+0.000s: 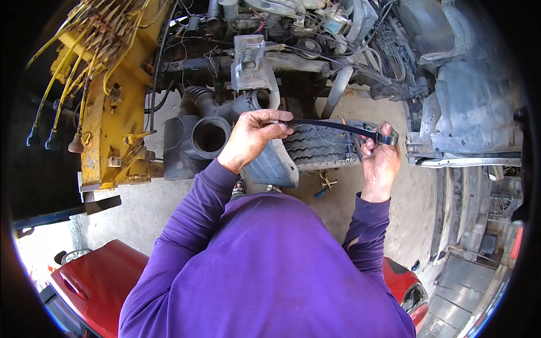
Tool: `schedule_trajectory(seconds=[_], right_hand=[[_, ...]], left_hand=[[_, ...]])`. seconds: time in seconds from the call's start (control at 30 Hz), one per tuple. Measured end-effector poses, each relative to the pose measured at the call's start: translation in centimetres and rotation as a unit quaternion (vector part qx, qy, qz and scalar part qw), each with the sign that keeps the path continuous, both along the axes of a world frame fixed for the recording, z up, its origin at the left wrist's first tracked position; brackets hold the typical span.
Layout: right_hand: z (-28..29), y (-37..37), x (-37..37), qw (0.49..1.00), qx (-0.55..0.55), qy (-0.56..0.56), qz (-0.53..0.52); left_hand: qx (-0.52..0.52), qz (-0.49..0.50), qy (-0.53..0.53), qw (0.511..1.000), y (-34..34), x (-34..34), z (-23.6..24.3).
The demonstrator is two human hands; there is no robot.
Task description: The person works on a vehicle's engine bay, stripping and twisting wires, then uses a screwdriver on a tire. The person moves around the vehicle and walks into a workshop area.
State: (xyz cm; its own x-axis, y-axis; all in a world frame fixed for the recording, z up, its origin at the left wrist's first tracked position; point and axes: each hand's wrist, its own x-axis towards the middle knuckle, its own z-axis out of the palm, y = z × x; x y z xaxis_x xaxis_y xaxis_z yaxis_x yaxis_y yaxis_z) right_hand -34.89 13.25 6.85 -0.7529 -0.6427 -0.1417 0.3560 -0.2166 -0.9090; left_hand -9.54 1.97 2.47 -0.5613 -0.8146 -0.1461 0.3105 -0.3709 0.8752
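Note:
A strip of black tape [327, 123] is stretched between my two hands at chest height. The fingertips of my left hand [252, 137] pinch its free end. My right hand [381, 167] is closed on the tape roll [387, 138], which is tilted at the fingers. Below the strip lies a tyre [318, 145] with wavy tread and a thin wire across it. Left of my left hand is a black plastic housing [186, 147] with a round open mouth. A grey metal bracket [251, 65] stands just beyond the hands.
A yellow lift column [104, 129] with hanging cables rises at left. The exposed engine bay [304, 50] spreads ahead, with a dusty body panel [468, 101] at right. A blue-handled tool [323, 190] lies on the concrete floor [344, 208]. A red car [101, 276] is behind me.

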Motion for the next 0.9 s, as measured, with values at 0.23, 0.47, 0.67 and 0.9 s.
schedule_trajectory(seconds=[0.23,0.47,0.67,0.9], right_hand=[[0.4,1.0,-0.5,1.000,0.016,0.010,-0.002],[-0.3,1.7,-1.7,1.000,0.004,0.007,-0.002],[0.1,1.5,0.0,1.000,0.013,0.008,-0.004],[-0.3,1.2,0.6,1.000,0.002,0.005,0.006]], left_hand=[[-0.075,-0.054,0.003,0.996,0.0,-2.5,-2.0],[-0.006,-0.021,0.008,1.000,0.6,-3.9,-0.4],[-0.039,-0.041,0.005,0.998,1.3,-3.6,-0.8],[0.034,0.001,0.066,0.997,1.5,-2.8,-0.9]])
